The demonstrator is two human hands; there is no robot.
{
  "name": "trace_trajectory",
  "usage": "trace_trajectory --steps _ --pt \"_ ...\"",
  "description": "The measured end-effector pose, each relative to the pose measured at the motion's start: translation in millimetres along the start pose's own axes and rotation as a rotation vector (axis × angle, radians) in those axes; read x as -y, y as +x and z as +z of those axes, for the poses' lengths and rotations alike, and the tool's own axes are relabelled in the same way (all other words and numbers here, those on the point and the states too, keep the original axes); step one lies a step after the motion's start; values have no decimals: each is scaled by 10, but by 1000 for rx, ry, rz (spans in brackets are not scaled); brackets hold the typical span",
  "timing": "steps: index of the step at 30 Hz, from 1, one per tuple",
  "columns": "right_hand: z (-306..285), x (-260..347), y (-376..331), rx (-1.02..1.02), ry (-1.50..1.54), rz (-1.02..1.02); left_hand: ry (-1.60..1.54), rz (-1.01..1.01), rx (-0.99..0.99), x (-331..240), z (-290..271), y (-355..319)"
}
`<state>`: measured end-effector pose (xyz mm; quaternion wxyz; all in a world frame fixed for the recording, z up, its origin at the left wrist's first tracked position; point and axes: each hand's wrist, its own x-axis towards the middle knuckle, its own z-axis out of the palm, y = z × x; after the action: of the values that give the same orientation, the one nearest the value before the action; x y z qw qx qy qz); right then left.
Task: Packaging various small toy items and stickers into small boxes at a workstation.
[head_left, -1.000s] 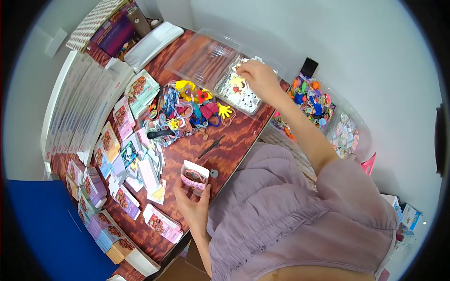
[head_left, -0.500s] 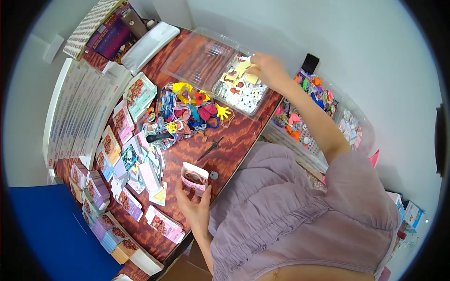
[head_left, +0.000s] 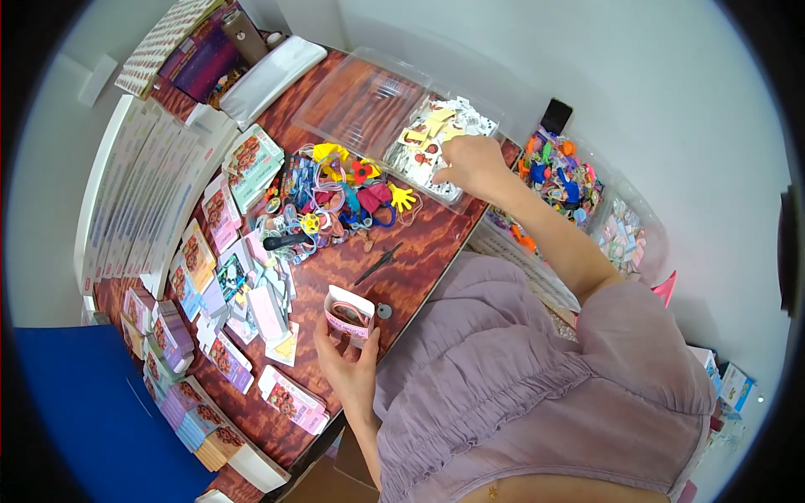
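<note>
Near the table's front edge, my left hand [head_left: 352, 369] is closed round a small pink and white cardboard box [head_left: 348, 315]. The box top is open, and a brownish-pink looped item shows inside. My right hand [head_left: 474, 166] reaches over a clear plastic clamshell tray [head_left: 457, 199] that holds many small white printed pieces [head_left: 444, 172] and some yellow ones [head_left: 434, 123]. Its fingers point down at the pieces with the thumb apart; whether anything is between them is hidden. A small grey disc [head_left: 383, 311] lies beside the box.
A heap of colourful hair ties and trinkets [head_left: 335, 197] covers the table's middle. Flat printed cartons [head_left: 293, 400] lie in stacks on the left. Dark tweezers [head_left: 379, 264] rest near the box. Right of the table stands a bin of bright small toys [head_left: 566, 180], beside a black phone [head_left: 556, 116].
My right hand has moved down and toward me over the tray, from its far right part to its near right part. My left hand still holds the box in place.
</note>
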<state>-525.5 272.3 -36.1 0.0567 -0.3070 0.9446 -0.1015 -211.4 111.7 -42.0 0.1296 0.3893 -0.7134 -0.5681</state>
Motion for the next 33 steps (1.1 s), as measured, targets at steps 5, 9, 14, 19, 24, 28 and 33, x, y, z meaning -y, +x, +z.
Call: trace_trajectory --steps 5,9,14,19,24,28,33 --pt "30 -346 147 -26 269 8 3 7 -25 9 -21 1" --pt "-199 -499 163 39 593 79 34 28 -33 -23 -48 -2" --pt "-243 -553 123 108 918 59 47 81 -38 44 -61 -7" --pt "-309 -362 48 197 1151 183 18 22 5 9 -51 -26" --pt "-392 182 -128 477 1318 57 -22 112 16 14 76 36" --pt "-125 797 -325 514 902 -471 208 334 -60 38 146 110" --pt "-157 1427 -497 421 360 -567 341 366 -86 10 122 83"
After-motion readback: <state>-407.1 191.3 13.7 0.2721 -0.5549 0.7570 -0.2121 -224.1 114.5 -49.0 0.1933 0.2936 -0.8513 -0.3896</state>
